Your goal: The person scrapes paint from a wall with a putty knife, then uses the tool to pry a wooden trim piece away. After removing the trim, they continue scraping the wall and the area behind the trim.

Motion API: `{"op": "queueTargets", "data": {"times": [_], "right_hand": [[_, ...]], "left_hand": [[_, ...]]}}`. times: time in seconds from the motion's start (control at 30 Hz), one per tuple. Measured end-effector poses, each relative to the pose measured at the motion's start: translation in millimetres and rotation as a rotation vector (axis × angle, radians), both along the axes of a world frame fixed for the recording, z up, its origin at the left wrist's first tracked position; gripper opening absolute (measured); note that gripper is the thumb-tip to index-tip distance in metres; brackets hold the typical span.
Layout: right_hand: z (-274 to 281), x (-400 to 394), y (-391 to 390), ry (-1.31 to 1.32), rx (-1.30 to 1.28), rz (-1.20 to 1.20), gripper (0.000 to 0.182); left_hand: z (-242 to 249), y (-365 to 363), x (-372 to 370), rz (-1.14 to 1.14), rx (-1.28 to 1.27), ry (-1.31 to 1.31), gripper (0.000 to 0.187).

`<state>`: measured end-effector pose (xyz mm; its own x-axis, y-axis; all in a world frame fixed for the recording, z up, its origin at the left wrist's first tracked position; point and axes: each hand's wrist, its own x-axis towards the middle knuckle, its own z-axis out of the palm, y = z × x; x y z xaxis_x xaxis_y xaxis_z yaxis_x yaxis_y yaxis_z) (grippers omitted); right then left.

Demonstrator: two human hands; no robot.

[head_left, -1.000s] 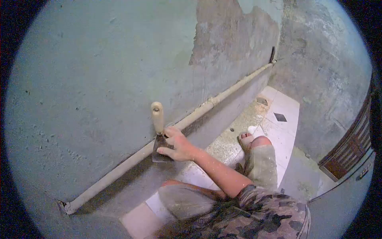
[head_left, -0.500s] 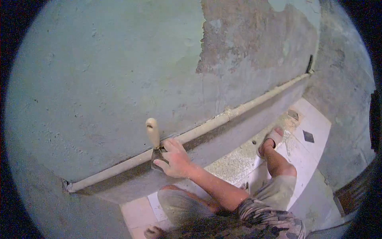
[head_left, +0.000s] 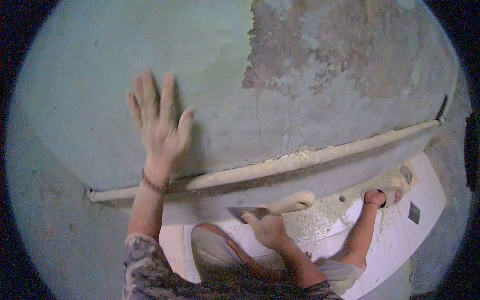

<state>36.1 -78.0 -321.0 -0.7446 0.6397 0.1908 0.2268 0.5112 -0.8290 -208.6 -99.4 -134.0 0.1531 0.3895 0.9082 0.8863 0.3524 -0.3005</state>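
My left hand (head_left: 162,125) is raised in front of the green painted wall (head_left: 95,125), fingers spread and holding nothing. Whether its palm touches the wall cannot be made out. Lower down, my right hand (head_left: 267,229) grips a scraper by its dark flat blade (head_left: 247,212), the pale handle (head_left: 292,202) pointing right. The scraper is held below the pale pipe (head_left: 250,172) that runs along the wall.
Bare brownish plaster (head_left: 280,55) shows where paint is gone. A dark thin object (head_left: 442,106) stands at the pipe's right end. Pale debris (head_left: 320,220) lies on the tiled floor (head_left: 425,185), by my sandalled foot (head_left: 382,197).
My left hand has come into view and up before the wall. My right hand has moved down and right from the pipe with the scraper, whose handle now points right. The view has shifted.
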Motion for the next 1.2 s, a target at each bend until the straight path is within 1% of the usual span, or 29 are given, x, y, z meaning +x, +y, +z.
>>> {"op": "queueTargets", "data": {"times": [0.03,0.07,0.1,0.13,0.2,0.23,0.27,0.37,0.4,0.43,0.5,0.53,0.57,0.6,0.63,0.7,0.73,0.77,0.8,0.83,0.9,0.93,0.97,1.0,1.03,1.07,1.1,1.17,1.2], "right_hand": [[-4.0,8.2,4.5,-0.024,-0.033,-0.058,0.031],[-10.2,14.3,8.9,-0.025,-0.039,-0.039,0.031],[-18.8,19.4,12.9,-0.036,-0.073,-0.106,0.033],[-25.6,23.8,16.3,-0.046,-0.106,-0.175,0.036],[-33.0,34.6,21.9,-0.039,-0.101,-0.171,0.040],[-36.7,38.2,24.9,-0.022,-0.090,-0.184,0.045],[-45.5,37.4,27.4,0.164,-0.185,-0.188,0.044],[-28.2,58.8,41.2,0.138,-0.077,-0.285,0.041],[-42.7,67.3,46.5,0.174,-0.049,-0.346,0.039],[-46.4,76.2,46.9,0.156,-0.057,-0.356,0.039],[-45.2,88.0,46.2,0.283,-0.185,-0.497,0.031],[-14.1,92.4,35.3,0.229,-0.150,-0.535,0.026],[-20.5,91.1,32.6,0.220,-0.151,-0.548,0.026],[-31.6,88.5,32.0,0.362,-0.108,-0.589,0.023],[-31.9,85.2,29.2,0.506,-0.061,-0.626,0.020],[-24.4,71.4,19.6,0.520,-0.011,-0.596,0.015],[-20.8,60.5,15.5,0.600,-0.119,-0.540,0.014],[-18.6,53.8,14.0,0.681,-0.228,-0.480,0.015],[-30.5,53.7,20.0,0.533,0.257,-0.405,0.018],[-30.9,48.6,19.0,0.527,0.259,-0.397,0.018],[-31.0,34.6,10.2,0.517,0.577,-0.277,0.021],[-29.9,28.8,7.4,0.535,0.566,-0.255,0.020],[-29.7,30.6,6.0,0.525,0.563,-0.257,0.020],[-28.5,32.3,5.4,0.423,0.580,-0.307,0.022],[-28.4,33.4,4.0,0.323,0.594,-0.357,0.024],[-32.6,45.0,3.3,0.270,0.423,-0.386,0.035],[-32.7,57.7,-2.5,0.265,0.424,-0.385,0.035],[-25.9,81.5,-16.5,0.462,-0.811,-0.104,0.043],[-25.5,85.3,-18.8,0.216,-0.557,-0.140,0.045]], "left_hand": [[3.9,15.8,5.9,0.022,-0.010,-0.001,0.067],[4.9,31.1,13.1,-0.011,0.078,0.011,0.070],[0.7,40.8,21.5,-0.047,0.168,0.024,0.072],[-7.4,45.4,28.4,-0.031,0.163,0.023,0.072],[-32.4,51.3,39.0,0.015,0.053,-0.044,0.077],[-48.1,53.7,47.3,-0.022,-0.020,-0.074,0.076],[-66.3,53.5,56.7,-0.062,-0.091,-0.106,0.075],[-108.5,33.6,85.9,-0.324,-0.447,-0.245,0.064],[-119.0,29.0,92.3,-0.461,-0.421,-0.231,0.048],[-135.2,24.1,98.8,-0.473,-0.430,-0.248,0.048],[-168.3,13.8,112.5,-0.768,-0.280,-0.405,0.030],[-176.7,6.1,123.9,-0.779,-0.287,-0.419,0.030],[-181.2,-1.0,136.6,-0.823,-0.295,-0.556,0.025],[-182.8,-4.1,145.8,-0.865,-0.302,-0.694,0.022],[-183.3,-2.3,152.2,-0.875,-0.303,-0.702,0.022],[-183.4,-2.8,160.6,-0.972,-0.650,-1.499,0.030],[-178.6,-5.7,160.0,-0.974,-0.640,-1.506,0.030],[-171.0,-7.9,158.5,-1.024,-0.643,-1.689,0.037],[-167.3,-8.9,156.5,-1.073,-0.644,-1.873,0.045],[-175.8,-8.4,154.9,-1.075,-0.633,-1.878,0.045],[-195.9,-9.1,155.9,-1.043,-0.455,-1.728,0.050],[-197.6,-13.3,154.2,-1.040,-0.456,-1.741,0.050],[-186.8,-16.5,151.0,-1.064,-0.415,-1.899,0.052],[-177.8,-16.1,148.5,-1.086,-0.370,-2.054,0.053],[-173.1,-12.8,147.7,-1.085,-0.371,-2.061,0.053],[-169.3,-8.7,147.7,-1.157,-0.182,-2.124,0.053],[-166.1,-3.7,148.0,-1.227,0.015,-2.172,0.054],[-163.1,6.8,158.3,-1.258,0.060,-2.134,0.052],[-161.4,12.5,169.3,-1.277,0.116,-2.137,0.051]]}}
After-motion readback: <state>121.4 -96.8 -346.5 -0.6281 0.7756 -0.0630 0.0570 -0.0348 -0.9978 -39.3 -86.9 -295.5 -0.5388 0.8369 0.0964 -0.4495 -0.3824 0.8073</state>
